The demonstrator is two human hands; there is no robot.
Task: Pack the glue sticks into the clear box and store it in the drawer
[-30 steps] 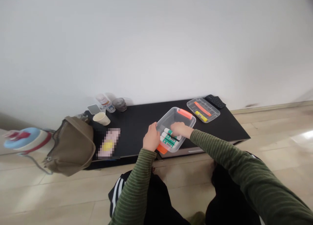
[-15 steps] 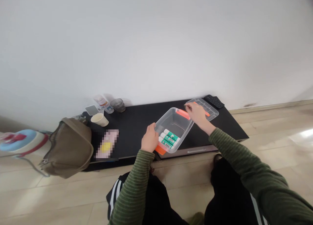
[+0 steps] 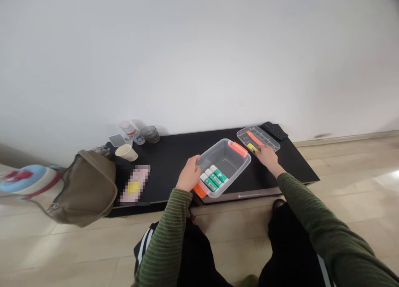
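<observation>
A clear plastic storage box [image 3: 232, 180] with orange latches stands on the black cabinet top. Inside its near-left end lie three glue sticks [image 3: 213, 179] with green labels and white caps. My left hand [image 3: 189, 173] is closed on the box's left rim, thumb toward the inside. To the right of the box, my right hand [image 3: 267, 157] pinches a short yellow stick, seemingly a highlighter [image 3: 252, 147], at the near edge of the clear lid [image 3: 270, 141]. The hand covers one end of the highlighter.
A black keypad [image 3: 275, 130] lies at the back right. At the left are a paper cup [image 3: 126, 152], a dark glass [image 3: 150, 134], a bottle [image 3: 133, 133], a pixelated pink-and-yellow item [image 3: 136, 185] and a brown bag [image 3: 85, 187]. The wall [image 3: 199, 62] borders the back.
My right hand has moved right and nearer, from the box's far latch to the lid, and the yellow highlighter is now visible at its fingers. My left hand stays on the box, which has shifted slightly.
</observation>
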